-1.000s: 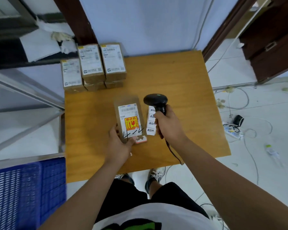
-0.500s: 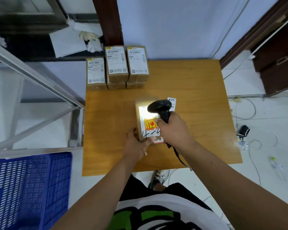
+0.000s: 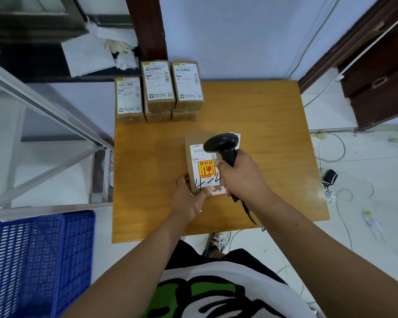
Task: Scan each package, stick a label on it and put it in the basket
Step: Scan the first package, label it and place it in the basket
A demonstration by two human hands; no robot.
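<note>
A brown cardboard package lies flat in the middle of the wooden table, with a white shipping label, a yellow-and-red fragile sticker and "4-4" written on it. My left hand holds its near end, thumb on top. My right hand grips a black barcode scanner whose head hangs over the package's barcode. A strip of white labels peeks out behind the scanner. The blue plastic basket stands on the floor at lower left.
Several more labelled brown packages are stacked at the table's far left corner. A metal rack frame runs along the left. The scanner's cord trails off the near edge. Cables and a plug strip lie on the floor at right.
My right hand has brought the scanner from beside the package to over its label. The scanner's light lit the label half a second ago and is off now. The left hand stays put.
</note>
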